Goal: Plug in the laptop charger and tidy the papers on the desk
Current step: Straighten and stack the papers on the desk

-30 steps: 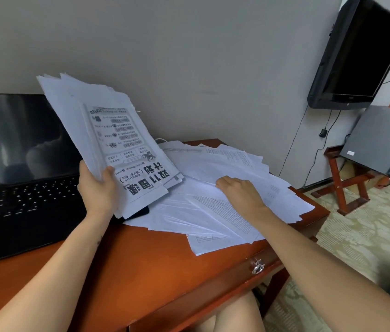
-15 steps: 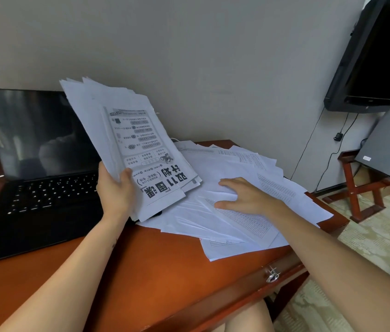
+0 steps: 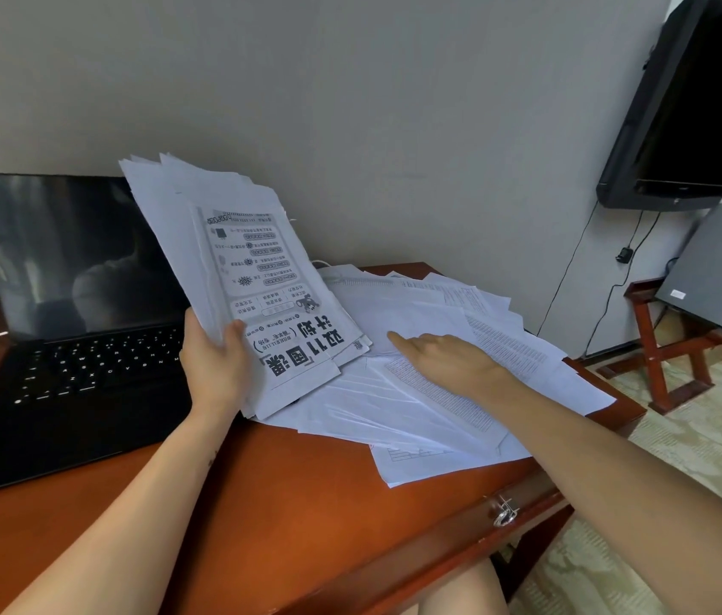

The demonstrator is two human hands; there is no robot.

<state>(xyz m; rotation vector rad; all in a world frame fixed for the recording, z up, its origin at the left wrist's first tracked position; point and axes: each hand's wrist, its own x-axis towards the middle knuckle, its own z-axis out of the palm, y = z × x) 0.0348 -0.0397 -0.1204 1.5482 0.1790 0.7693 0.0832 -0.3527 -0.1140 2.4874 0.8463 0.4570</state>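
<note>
The left grip [image 3: 217,366] clasps a tilted stack of papers [image 3: 257,277] by its lower edge, thumb on the printed top sheet, just right of the open laptop [image 3: 62,304]. The right grip [image 3: 448,361] lies released, fingers straight, on loose sheets [image 3: 394,415] scattered across the right end of the desk [image 3: 261,503].

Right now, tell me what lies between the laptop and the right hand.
In the head view, the left hand grips a tilted stack of papers between the laptop and the right hand, which rests on loose sheets.
</note>
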